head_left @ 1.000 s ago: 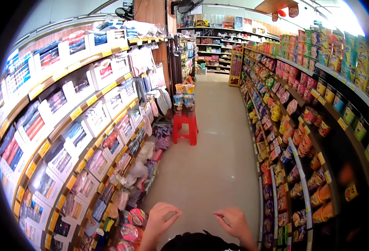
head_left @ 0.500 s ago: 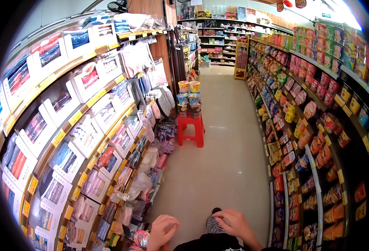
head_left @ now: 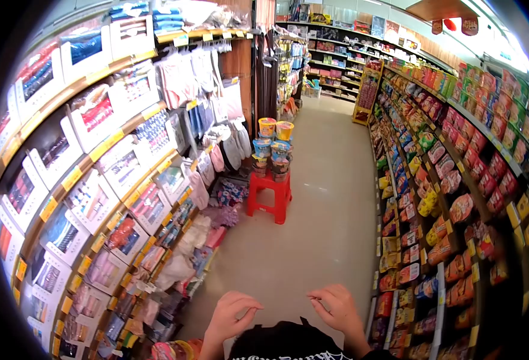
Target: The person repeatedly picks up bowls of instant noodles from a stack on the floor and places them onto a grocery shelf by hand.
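Observation:
Low in the view, in front of my dark top (head_left: 285,339), both hands hang in the air over the aisle floor. My left hand (head_left: 233,313) is loosely curved, thumb a little apart from the fingers, holding nothing. My right hand (head_left: 336,309) mirrors it, empty, its fingers bent inward and the thumb separate. A gap lies between the two hands, and neither touches a shelf. Farther along, a red plastic stool (head_left: 270,197) stands on the floor. Stacked tubs (head_left: 270,150) with yellow, blue and dark wrapping rest on it.
Left shelves (head_left: 105,141) carry boxed textiles, with hanging socks (head_left: 180,81) farther on. On the right, shelves (head_left: 450,198) are packed with snack bags and cups. The tiled aisle floor (head_left: 318,210) runs to a yellow display rack (head_left: 367,93) and back shelves (head_left: 333,60).
The view has turned left and tilted, so the back of the aisle sits farther right. My hands have moved slightly up in the view. The patterned shoe between them has dropped out of sight.

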`<state>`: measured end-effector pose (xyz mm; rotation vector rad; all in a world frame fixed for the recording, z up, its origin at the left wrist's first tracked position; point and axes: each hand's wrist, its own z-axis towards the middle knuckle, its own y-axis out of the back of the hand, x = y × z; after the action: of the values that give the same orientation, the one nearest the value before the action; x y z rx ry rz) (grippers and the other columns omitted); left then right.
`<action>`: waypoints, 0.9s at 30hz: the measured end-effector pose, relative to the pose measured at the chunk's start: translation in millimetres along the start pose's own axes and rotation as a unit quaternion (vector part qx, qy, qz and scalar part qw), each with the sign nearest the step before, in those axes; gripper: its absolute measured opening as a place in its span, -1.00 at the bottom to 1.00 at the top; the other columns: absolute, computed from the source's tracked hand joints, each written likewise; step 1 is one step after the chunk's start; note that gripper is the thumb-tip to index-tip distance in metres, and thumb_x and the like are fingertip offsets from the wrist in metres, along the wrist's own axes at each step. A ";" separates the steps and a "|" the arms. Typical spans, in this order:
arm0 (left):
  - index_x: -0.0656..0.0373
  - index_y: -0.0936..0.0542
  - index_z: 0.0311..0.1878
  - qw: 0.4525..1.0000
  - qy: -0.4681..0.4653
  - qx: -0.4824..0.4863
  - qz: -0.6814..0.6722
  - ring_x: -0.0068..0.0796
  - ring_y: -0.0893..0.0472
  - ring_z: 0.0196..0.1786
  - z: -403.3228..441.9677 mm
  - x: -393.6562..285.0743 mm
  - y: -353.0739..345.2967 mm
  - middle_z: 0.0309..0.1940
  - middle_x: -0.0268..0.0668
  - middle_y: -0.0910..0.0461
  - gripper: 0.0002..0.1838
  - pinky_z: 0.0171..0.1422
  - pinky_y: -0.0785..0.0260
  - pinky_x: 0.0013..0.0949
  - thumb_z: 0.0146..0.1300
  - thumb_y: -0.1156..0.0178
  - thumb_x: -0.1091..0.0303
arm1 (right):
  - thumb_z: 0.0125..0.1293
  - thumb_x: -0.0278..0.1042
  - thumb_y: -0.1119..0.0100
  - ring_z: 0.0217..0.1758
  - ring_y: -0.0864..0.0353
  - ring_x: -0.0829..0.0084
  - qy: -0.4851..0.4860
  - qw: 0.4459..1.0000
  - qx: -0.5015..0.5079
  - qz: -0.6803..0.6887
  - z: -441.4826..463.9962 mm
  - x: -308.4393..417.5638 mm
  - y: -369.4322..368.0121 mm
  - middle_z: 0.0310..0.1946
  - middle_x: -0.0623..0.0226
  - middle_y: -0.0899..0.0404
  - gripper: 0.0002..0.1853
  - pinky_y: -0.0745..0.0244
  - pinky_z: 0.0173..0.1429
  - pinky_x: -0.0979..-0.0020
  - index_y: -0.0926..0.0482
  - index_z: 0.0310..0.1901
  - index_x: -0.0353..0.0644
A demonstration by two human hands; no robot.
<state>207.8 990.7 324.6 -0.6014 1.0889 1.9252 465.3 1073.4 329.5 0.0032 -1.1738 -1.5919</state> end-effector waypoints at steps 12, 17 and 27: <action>0.06 -0.61 -0.23 0.978 -0.060 0.196 -0.037 -0.34 -0.57 -0.27 141.1 74.2 -92.3 -0.37 -0.37 -0.61 -0.86 -0.08 -0.36 -0.32 0.11 -0.22 0.44 | 0.13 -0.48 -0.21 -0.34 -0.60 0.26 -0.228 0.972 -0.060 -0.019 1.7 -113.6 17.3 -0.41 0.21 -0.62 -0.89 -0.44 -0.20 0.33 -0.63 -0.28 -0.21; 0.09 -0.62 -0.18 0.977 -0.070 0.192 -0.064 -0.35 -0.61 -0.24 216.9 117.0 -106.9 -0.32 -0.36 -0.65 -0.81 -0.08 -0.38 -0.30 0.09 -0.26 0.45 | 0.13 -0.50 -0.19 -0.32 -0.59 0.23 -0.214 0.972 -0.078 -0.058 66.2 -159.1 15.5 -0.40 0.22 -0.63 -0.89 -0.43 -0.18 0.33 -0.62 -0.29 -0.23; 0.08 -0.59 -0.13 0.990 -0.051 0.098 -0.093 -0.32 -0.62 -0.19 354.7 209.0 -73.5 -0.34 -0.37 -0.64 -0.74 -0.01 -0.35 -0.28 0.06 -0.20 0.52 | 0.17 -0.43 -0.17 -0.27 -0.58 0.22 -0.154 0.982 -0.067 -0.091 220.1 -230.9 0.3 -0.36 0.28 -0.63 -0.87 -0.41 -0.12 0.29 -0.60 -0.24 -0.19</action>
<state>151.9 1405.2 320.6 -0.4721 1.1007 1.6480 436.6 1390.9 316.1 -0.2368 -1.3304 -1.8781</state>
